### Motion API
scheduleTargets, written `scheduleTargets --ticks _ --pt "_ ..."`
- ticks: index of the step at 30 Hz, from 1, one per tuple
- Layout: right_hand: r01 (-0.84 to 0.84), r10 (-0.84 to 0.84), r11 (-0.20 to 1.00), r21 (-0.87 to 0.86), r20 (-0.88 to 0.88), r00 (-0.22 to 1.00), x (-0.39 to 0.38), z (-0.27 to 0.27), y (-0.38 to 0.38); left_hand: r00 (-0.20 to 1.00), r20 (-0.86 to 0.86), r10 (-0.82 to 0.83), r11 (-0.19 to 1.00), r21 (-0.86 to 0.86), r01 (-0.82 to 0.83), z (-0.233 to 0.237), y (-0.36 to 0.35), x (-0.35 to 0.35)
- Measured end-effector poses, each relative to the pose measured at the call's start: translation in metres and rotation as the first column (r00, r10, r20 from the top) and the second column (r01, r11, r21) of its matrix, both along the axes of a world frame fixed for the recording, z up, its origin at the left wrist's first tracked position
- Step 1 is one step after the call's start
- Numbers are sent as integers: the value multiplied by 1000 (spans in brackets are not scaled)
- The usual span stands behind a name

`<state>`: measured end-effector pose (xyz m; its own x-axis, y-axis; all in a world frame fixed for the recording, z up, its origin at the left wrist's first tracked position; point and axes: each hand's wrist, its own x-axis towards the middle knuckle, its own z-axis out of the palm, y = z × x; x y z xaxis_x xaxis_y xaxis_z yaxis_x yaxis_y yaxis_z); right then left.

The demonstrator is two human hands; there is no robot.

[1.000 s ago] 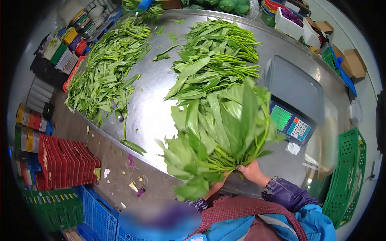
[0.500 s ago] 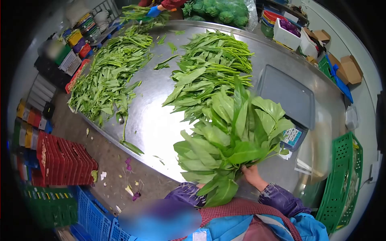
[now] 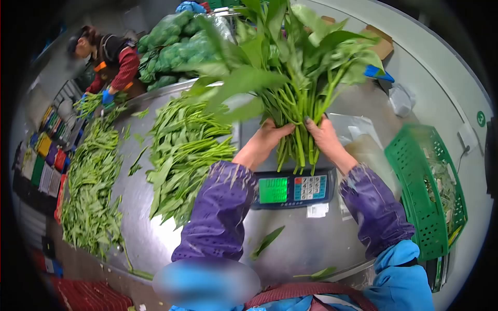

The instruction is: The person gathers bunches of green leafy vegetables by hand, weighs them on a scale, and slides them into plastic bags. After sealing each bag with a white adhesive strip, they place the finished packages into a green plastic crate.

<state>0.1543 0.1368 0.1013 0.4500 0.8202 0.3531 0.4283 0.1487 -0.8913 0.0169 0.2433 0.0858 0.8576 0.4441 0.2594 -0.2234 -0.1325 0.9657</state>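
Both hands hold a large bunch of leafy green stems (image 3: 298,98) upright, leaves at the top and cut ends down. My left hand (image 3: 268,139) grips the stems from the left, and my right hand (image 3: 326,136) closes round them from the right. Just below the stem ends is a digital scale (image 3: 293,188) with a lit green display and a keypad; the bunch hides much of its platform. To the left, a pile of the same greens (image 3: 189,150) lies on the metal table (image 3: 139,194).
A longer heap of greens (image 3: 92,181) lies along the table's left side. At the upper left a co-worker (image 3: 111,65) in blue gloves handles greens. Netted green vegetables (image 3: 176,46) sit behind the table. A green crate (image 3: 415,192) stands at the right; a loose leaf (image 3: 268,241) lies in front.
The view has turned right and up. The bunch has been lifted and turned upright over the scale, and both hands now show on its stems. The scale display is now visible.
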Motion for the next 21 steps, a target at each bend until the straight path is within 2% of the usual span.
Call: scheduleTargets --ticks 1,2,3,4,5,7,8,10,11,13,14,15,17,19,21 --pt "-31 31 1000 -1 -51 998 19 -19 13 998 -54 37 971 -233 -49 -13 6 18" --pt "-69 50 991 -119 -158 986 32 -36 18 991 -122 61 885 -452 -110 -26 11 33" --pt "-120 55 966 -230 -269 962 42 -51 20 970 -244 -16 842 -526 -119 -40 12 39" --pt "-193 61 927 -321 -378 924 48 -61 21 958 -287 8 826 -538 -168 -57 10 43" --pt "-186 33 909 -373 -380 924 56 -72 20 943 -331 31 809 -546 -218 -73 7 46" --pt "-170 41 911 -377 -326 944 60 -77 15 953 -303 9 733 -646 -212 -77 10 40" --pt "-169 29 907 -385 -344 939 62 -80 11 956 -292 21 740 -638 -211 -79 9 35" --pt "-154 50 894 -421 -247 968 69 -79 8 961 -278 20 741 -640 -201 -71 7 23" --pt "-122 28 887 -445 -213 977 77 -84 6 948 -304 93 752 -602 -266 -78 9 19" --pt "172 -147 799 -576 89 985 92 -90 1 902 -415 121 815 -478 -329 -75 12 4" --pt "124 -191 820 -558 -63 980 94 -89 -12 901 -390 191 796 -475 -374 -90 18 -2" --pt "84 -226 844 -529 -210 951 89 -70 -26 905 -358 231 788 -477 -390 -77 10 -15" --pt "113 -208 867 -485 -147 967 96 -62 -58 887 -331 322 780 -439 -447 -69 5 -36" --pt "166 -197 850 -500 -9 980 106 -67 -97 895 -284 344 754 -485 -443 -66 0 -63" --pt "291 -133 856 -428 362 923 117 -90 -141 882 -270 386 732 -493 -471 -67 -9 -89"
